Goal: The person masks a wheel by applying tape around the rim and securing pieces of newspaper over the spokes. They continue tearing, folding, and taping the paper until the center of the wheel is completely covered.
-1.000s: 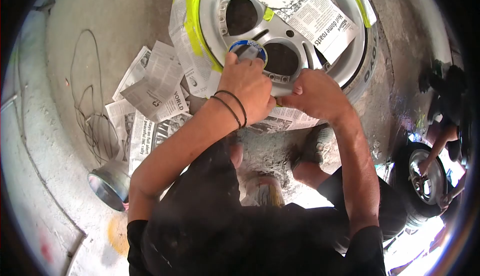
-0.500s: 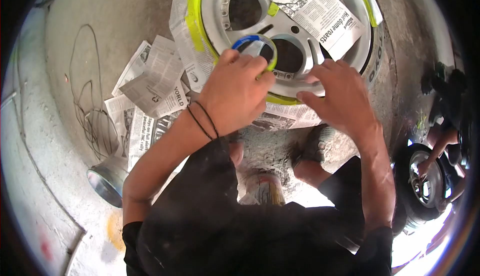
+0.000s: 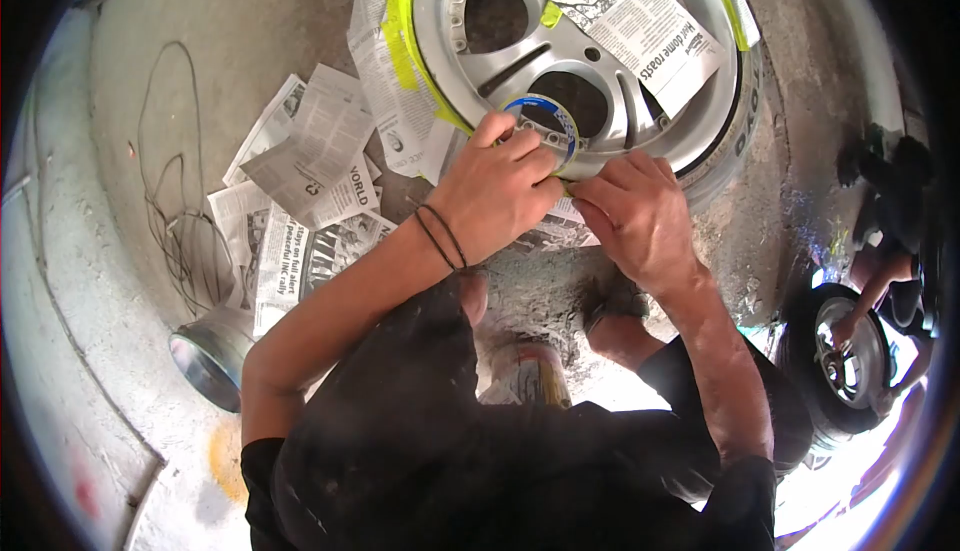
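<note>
My left hand [image 3: 500, 186] is closed on a roll of yellow-green masking tape [image 3: 543, 104] with a blue inner core, held over the near edge of a silver wheel rim [image 3: 520, 56]. Close beside it, my right hand [image 3: 640, 216] has its fingers pinched together at the rim's lower edge. A sliver of tape shows between the two hands; the fingertips hide most of it. Bright yellow-green tape [image 3: 402, 11] runs along the rim's left edge over newspaper [image 3: 385, 81]. Another newspaper sheet [image 3: 655, 46] lies across the wheel face.
Loose newspapers [image 3: 310, 151] and a thin coiled wire [image 3: 180, 221] lie on the concrete floor at left. A metal can [image 3: 210, 356] lies on its side there; another can [image 3: 530, 376] stands between my legs. At far right, another person's arm [image 3: 875, 296] reaches to a tyred wheel [image 3: 850, 361].
My right hand has moved left and down, closing its fingers near the left hand. The tape roll has shifted slightly right and down toward the rim's near edge.
</note>
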A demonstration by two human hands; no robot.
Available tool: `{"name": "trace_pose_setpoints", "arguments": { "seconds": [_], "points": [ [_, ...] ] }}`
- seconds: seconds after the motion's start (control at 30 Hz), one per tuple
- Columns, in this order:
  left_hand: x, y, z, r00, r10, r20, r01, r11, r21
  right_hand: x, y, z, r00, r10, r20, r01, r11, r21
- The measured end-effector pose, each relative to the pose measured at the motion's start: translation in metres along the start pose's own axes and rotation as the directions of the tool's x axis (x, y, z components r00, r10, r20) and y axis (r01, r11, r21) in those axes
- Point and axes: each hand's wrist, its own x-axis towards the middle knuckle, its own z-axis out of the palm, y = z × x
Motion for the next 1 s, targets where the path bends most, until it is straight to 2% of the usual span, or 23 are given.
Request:
{"name": "trace_pose_setpoints", "arguments": {
  "seconds": [0.13, 0.27, 0.37, 0.43, 0.53, 0.6, 0.63, 0.7, 0.77, 0.8, 0.9, 1.0],
  "points": [
    [-0.012, 0.005, 0.005, 1.0, 0.018, -0.017, -0.018, 0.999, 0.031, -0.007, -0.008, 0.006, 0.998, -0.023, -0.057, 0.016, 0.992, -0.125],
    [-0.033, 0.009, 0.013, 0.997, 0.049, -0.064, -0.039, 0.989, 0.145, -0.024, -0.027, 0.019, 0.99, 0.002, -0.139, -0.027, 0.984, -0.178],
    [-0.052, 0.013, 0.018, 0.996, 0.048, -0.074, -0.03, 0.974, 0.224, -0.04, -0.04, 0.037, 0.985, 0.057, -0.161, -0.1, 0.958, -0.267],
    [-0.063, 0.015, 0.025, 0.998, 0.039, -0.059, -0.023, 0.968, 0.25, -0.051, -0.046, 0.052, 0.962, 0.116, -0.246, -0.185, 0.942, -0.28],
    [-0.066, 0.016, 0.026, 0.991, 0.044, -0.126, -0.002, 0.95, 0.314, -0.056, -0.052, 0.06, 0.954, 0.138, -0.266, -0.225, 0.917, -0.33],
    [-0.066, 0.017, 0.02, 0.997, 0.016, -0.076, 0.008, 0.952, 0.305, -0.054, -0.052, 0.052, 0.95, 0.143, -0.277, -0.241, 0.901, -0.36],
    [-0.067, 0.017, 0.017, 0.996, 0.02, -0.084, 0.007, 0.95, 0.312, -0.051, -0.052, 0.044, 0.949, 0.141, -0.281, -0.233, 0.915, -0.33],
    [-0.072, 0.019, 0.017, 0.999, -0.012, -0.047, 0.022, 0.977, 0.211, -0.041, -0.048, 0.03, 0.95, 0.139, -0.28, -0.223, 0.928, -0.298],
    [-0.073, 0.02, 0.018, 0.999, -0.017, -0.029, 0.022, 0.984, 0.176, -0.024, -0.038, 0.023, 0.948, 0.18, -0.263, -0.201, 0.978, -0.052],
    [-0.073, 0.02, 0.018, 1.0, -0.021, -0.013, 0.022, 0.989, 0.145, -0.017, -0.033, 0.031, 0.942, 0.119, -0.314, -0.143, 0.988, -0.054],
    [-0.073, 0.014, 0.016, 0.999, 0.031, -0.012, -0.028, 0.98, 0.198, -0.017, -0.026, 0.031, 0.946, 0.19, -0.262, -0.202, 0.979, -0.02],
    [-0.063, 0.011, 0.012, 0.999, 0.047, -0.023, -0.043, 0.989, 0.142, -0.031, -0.012, 0.019, 0.954, 0.205, -0.218, -0.225, 0.972, -0.073]
  ]
}}
